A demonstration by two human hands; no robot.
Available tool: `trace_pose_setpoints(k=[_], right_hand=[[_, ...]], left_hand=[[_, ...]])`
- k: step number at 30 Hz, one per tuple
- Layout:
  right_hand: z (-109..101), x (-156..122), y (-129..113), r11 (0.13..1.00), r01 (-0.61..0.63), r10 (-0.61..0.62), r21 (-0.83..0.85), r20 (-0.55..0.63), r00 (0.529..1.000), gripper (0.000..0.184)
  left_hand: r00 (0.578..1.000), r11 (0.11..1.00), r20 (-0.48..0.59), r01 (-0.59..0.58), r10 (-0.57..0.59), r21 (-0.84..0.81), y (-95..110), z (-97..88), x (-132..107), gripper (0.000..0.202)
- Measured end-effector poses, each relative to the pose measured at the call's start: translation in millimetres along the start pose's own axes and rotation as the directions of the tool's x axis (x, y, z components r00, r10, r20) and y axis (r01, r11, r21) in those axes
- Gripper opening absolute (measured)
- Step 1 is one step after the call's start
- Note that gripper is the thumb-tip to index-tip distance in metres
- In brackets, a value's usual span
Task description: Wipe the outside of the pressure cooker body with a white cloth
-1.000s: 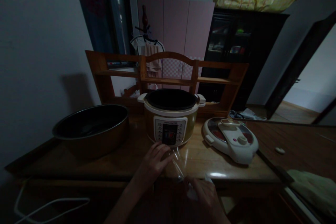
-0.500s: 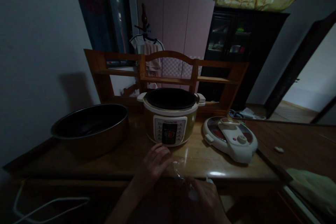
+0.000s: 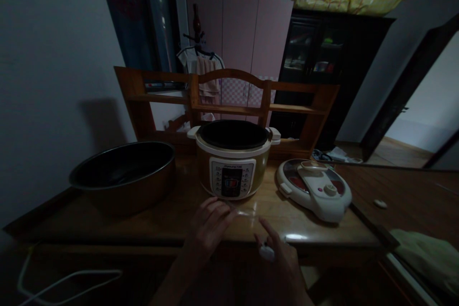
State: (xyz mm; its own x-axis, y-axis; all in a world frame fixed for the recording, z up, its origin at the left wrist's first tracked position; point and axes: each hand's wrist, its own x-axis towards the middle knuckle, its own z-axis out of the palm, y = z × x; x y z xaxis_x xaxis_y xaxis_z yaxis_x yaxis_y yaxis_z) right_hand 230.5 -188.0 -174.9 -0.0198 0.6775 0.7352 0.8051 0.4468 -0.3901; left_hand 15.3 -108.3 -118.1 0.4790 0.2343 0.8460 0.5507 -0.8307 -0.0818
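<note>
In front of the pressure cooker (image 3: 229, 179) my left hand (image 3: 210, 224) is closed, its fingertips at one end of a thin, shiny clear plastic strip (image 3: 247, 213). The strip reaches rightward over the table. My right hand (image 3: 281, 253) is near the table's front edge, index finger stretched toward the strip's right end. Its other fingers curl around a small white object (image 3: 266, 252) whose kind is too dark to make out. The cooker stands uncovered, with a dark pot in it and a control panel facing me.
A large dark pot (image 3: 122, 189) stands on the left of the wooden table (image 3: 172, 227). The cooker's white lid (image 3: 315, 191) lies on the right. Behind the cooker rises a wooden shelf rail (image 3: 229, 74). A white clothes hanger (image 3: 71, 275) is at lower left.
My right hand's index finger has stretched out and risen toward the cooker. The clear strip now lies higher and flatter between the hands. My left hand has barely moved.
</note>
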Motion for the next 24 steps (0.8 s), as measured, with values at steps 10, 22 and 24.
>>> trace_pose_setpoints(k=[10,22,24], right_hand=[[-21.8,19.5,-35.0,0.515,-0.638,0.74,0.572,0.079,0.668,0.053],[-34.4,33.6,-51.4,0.498,-0.672,0.658,0.548,0.266,0.704,0.043],[-33.9,35.6,-47.1,0.413,-0.665,0.668,0.622,0.288,0.686,0.048]], left_hand=[[0.992,0.997,-0.122,-0.024,0.034,0.079,9.9,-3.2,1.5,0.036],[0.993,0.993,-0.07,-0.091,0.097,0.079,38.1,-23.5,15.8,0.034],[0.993,0.993,-0.063,-0.092,0.097,0.077,41.5,-26.2,17.7,0.035]])
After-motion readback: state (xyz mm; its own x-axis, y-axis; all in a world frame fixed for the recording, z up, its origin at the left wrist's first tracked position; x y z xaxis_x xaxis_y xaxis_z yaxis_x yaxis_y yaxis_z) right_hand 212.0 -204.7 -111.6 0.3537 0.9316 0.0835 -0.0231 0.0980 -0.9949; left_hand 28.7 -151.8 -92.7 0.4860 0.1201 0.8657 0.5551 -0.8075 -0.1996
